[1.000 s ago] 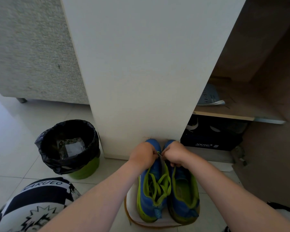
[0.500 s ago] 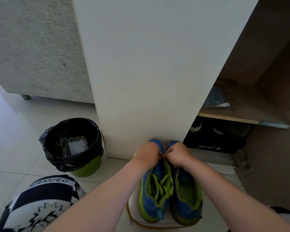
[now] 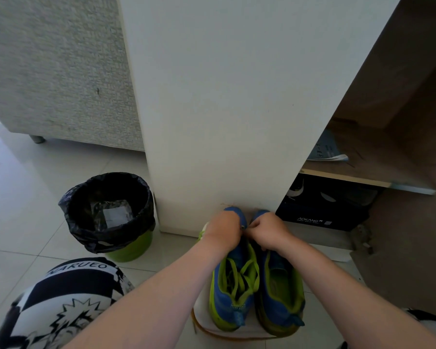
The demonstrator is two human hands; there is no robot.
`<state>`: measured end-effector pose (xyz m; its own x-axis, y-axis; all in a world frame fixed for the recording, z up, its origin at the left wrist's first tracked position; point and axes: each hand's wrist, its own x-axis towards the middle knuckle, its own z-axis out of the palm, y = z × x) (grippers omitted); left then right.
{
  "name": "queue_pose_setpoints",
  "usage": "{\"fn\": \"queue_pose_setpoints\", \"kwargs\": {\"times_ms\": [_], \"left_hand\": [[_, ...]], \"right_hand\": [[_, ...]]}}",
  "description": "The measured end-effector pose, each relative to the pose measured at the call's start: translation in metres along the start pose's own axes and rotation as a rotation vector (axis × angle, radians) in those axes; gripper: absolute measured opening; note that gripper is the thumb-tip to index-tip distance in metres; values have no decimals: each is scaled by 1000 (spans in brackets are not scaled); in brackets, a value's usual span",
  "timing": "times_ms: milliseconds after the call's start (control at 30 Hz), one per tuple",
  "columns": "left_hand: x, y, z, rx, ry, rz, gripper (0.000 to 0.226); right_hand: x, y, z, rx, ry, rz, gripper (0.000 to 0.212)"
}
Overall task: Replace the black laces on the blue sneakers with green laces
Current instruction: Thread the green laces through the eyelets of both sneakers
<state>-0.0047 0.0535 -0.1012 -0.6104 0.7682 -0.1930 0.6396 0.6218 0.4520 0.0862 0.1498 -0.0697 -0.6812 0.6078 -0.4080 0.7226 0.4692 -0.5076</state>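
Pale tiled floor (image 3: 35, 197) below white cabinet panel (image 3: 224, 109); blue sneakers (image 3: 224, 304) paired on white mat (image 3: 202, 316), toes to panel. Left-side shoe: green laces (image 3: 242, 275) threaded, loose, untied. Right-side shoe: lacing unseen, judged outstanding. Black laces nowhere visible. Left hand (image 3: 223, 230), right hand (image 3: 269, 231): fingers curled, meeting over toes, apparently pinching green laces.

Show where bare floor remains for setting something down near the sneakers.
Free: floor tile between the trash bin and the blue sneakers, and by the sofa. Crowded: left hand and right hand at the green lace against the white panel.
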Motion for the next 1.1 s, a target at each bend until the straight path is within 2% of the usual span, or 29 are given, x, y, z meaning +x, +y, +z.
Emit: {"fn": "queue_pose_setpoints", "kwargs": {"times_ms": [100, 300, 433, 500, 600, 700, 767, 867, 1000, 1100], "left_hand": [[-1, -4, 0, -70, -23, -29, 18], [1, -2, -5, -81, -94, -26, 15], [1, 0, -16, 15, -155, -7, 18], [0, 0, -22, 108, -117, -4, 30], [-2, -4, -30, 215, -63, 10, 51], [0, -2, -37, 6, -110, 74, 44], [0, 7, -41, -161, -146, 120, 34], [1, 21, -46, -177, -172, 135, 17], [9, 27, -56, -201, -98, 70, 25], [16, 30, -66, -334, -14, 71, 26]], "right_hand": [[1, 3, -1, 29, 12, 15, 38], [4, 5, 2, -50, 20, -62, 21], [5, 4, 2, -113, 18, -65, 31], [6, 4, -2, -119, 37, -42, 26], [8, 5, -19, -57, 162, 2, 19], [13, 7, -31, 135, 236, -8, 18], [13, 5, -32, 173, 229, -53, 16], [12, 1, -32, 240, 242, -115, 11], [8, -3, -34, 407, 309, -175, 9], [5, -4, -33, 403, 197, -133, 11]]}}
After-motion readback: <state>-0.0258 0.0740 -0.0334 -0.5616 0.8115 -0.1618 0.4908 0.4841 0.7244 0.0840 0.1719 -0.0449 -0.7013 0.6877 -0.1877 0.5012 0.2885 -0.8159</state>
